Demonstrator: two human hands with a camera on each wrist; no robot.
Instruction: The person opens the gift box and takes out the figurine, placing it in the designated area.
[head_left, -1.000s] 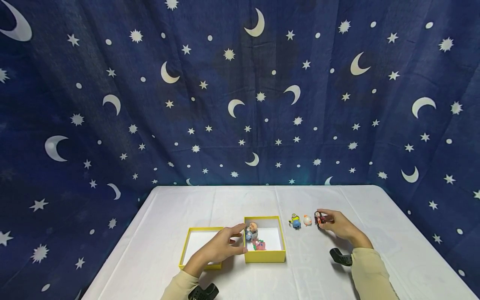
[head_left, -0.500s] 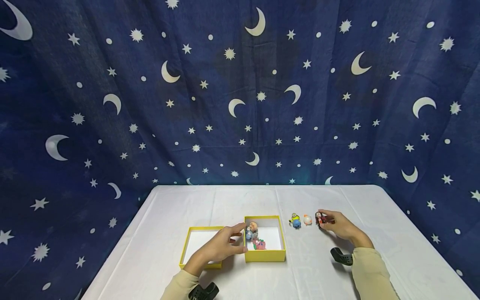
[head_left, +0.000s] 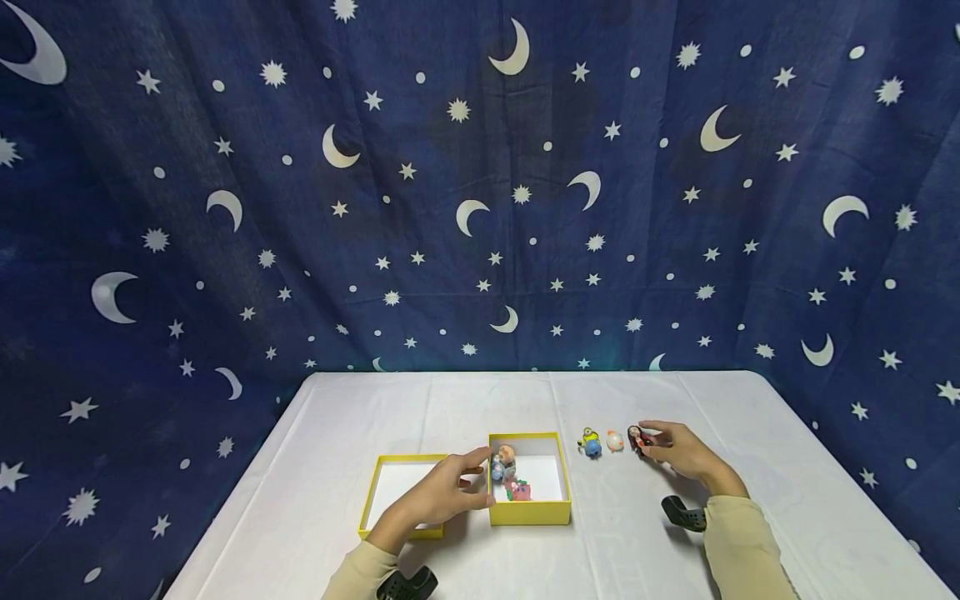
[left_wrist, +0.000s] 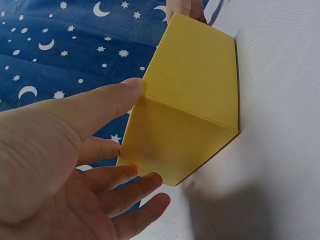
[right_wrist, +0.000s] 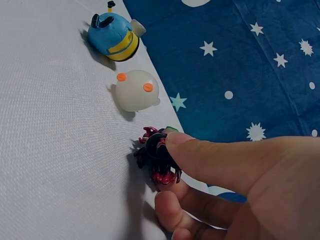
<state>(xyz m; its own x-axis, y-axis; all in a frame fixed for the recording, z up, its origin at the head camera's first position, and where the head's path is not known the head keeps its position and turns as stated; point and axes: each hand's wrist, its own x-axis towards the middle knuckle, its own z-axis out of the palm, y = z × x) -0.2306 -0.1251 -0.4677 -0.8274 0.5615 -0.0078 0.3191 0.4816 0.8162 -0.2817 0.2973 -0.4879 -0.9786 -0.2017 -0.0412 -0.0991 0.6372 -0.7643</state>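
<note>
Dark-haired figurine [head_left: 635, 440]: just beside white round figurine [head_left: 615, 441] on worktop [head_left: 630, 550]; right hand [head_left: 684, 452] pinches it; probably light, stiff, slightly slippery, best taken round the body. Yellow box [head_left: 529, 513]: left hand [head_left: 438, 492] touches it, fingers loosely spread.

**Starry drape [head_left: 480, 158] behind white worktop [head_left: 637, 550]**

The dark blue drape, printed with pale crescents [head_left: 519, 57], stars [head_left: 273, 74] and dots [head_left: 420, 78], spans the back and both sides. The worktop's lightly creased surface has rounded far corners.
</note>
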